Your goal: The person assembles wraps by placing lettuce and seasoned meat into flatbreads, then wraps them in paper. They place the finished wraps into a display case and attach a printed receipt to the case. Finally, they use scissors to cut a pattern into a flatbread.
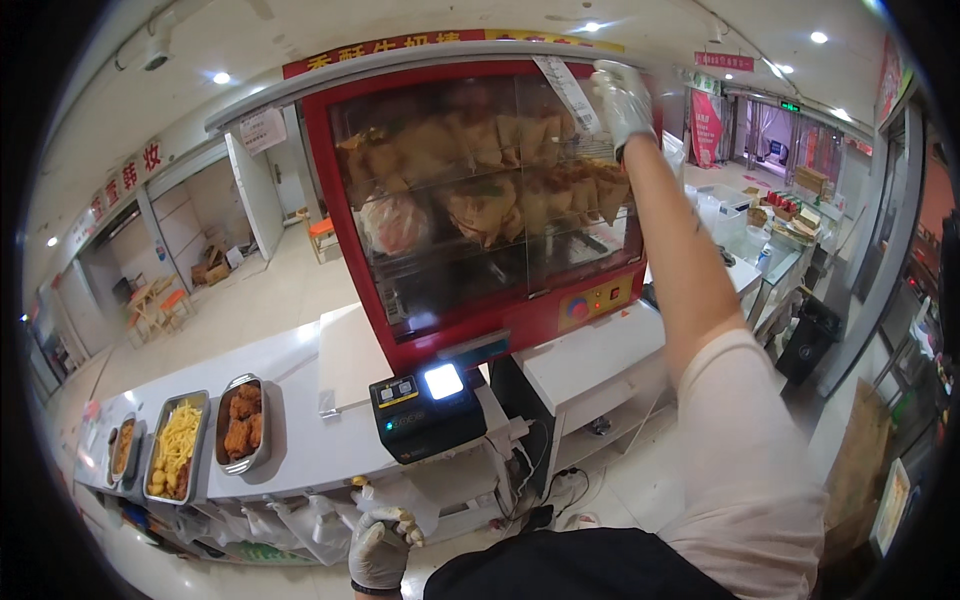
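My right hand (pixel 622 100), in a clear glove, is raised at the upper right of a red glass-fronted food warmer (pixel 340 230). Its fingertips point toward the top edge, and their far side is hidden. Just left of it a printed paper slip (pixel 567 92) hangs slanted over the glass; whether the hand touches it is unclear. Brown paper packets of food (pixel 485 212) fill the shelves behind the glass. Low in front of me, my left hand (pixel 380 548), also gloved, has curled fingers; what they hold, if anything, I cannot make out. Thin plastic bags (pixel 320 525) hang nearby.
On the white counter (pixel 300 370) at left stand metal trays of fries (pixel 178 440) and fried chicken (pixel 241 425). A black box-shaped device with a lit screen (pixel 428 408) sits before the warmer. Cables (pixel 570 485) trail underneath. A black bin (pixel 808 340) stands at right.
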`<state>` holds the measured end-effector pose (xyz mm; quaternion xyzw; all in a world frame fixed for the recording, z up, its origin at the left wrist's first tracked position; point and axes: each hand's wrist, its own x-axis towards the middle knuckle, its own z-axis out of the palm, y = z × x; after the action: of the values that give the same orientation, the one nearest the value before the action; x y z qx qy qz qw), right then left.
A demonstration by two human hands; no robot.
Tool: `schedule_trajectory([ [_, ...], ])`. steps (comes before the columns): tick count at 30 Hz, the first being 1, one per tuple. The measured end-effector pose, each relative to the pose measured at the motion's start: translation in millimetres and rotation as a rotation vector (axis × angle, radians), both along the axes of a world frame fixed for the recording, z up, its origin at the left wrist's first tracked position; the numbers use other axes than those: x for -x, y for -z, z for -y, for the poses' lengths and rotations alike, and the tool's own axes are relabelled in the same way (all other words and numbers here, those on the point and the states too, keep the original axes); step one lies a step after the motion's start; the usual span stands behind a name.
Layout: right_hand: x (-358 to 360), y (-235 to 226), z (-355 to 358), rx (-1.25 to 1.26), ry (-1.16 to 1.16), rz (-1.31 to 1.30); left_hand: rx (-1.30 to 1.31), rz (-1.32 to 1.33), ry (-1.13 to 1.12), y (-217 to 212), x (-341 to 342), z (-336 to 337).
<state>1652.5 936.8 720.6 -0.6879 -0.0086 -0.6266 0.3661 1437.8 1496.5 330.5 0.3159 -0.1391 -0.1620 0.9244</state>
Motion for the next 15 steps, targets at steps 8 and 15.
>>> schedule_trajectory([
  [8,-28.0,-30.7,-41.2,-0.149,-0.621,-0.289,-0.025,0.025,-0.034,-7.0,-7.1,24.9],
  [15,-117.6,-25.7,-18.5,0.052,-0.293,0.056,0.015,-0.021,-0.11,-1.5,-15.3,29.1],
])
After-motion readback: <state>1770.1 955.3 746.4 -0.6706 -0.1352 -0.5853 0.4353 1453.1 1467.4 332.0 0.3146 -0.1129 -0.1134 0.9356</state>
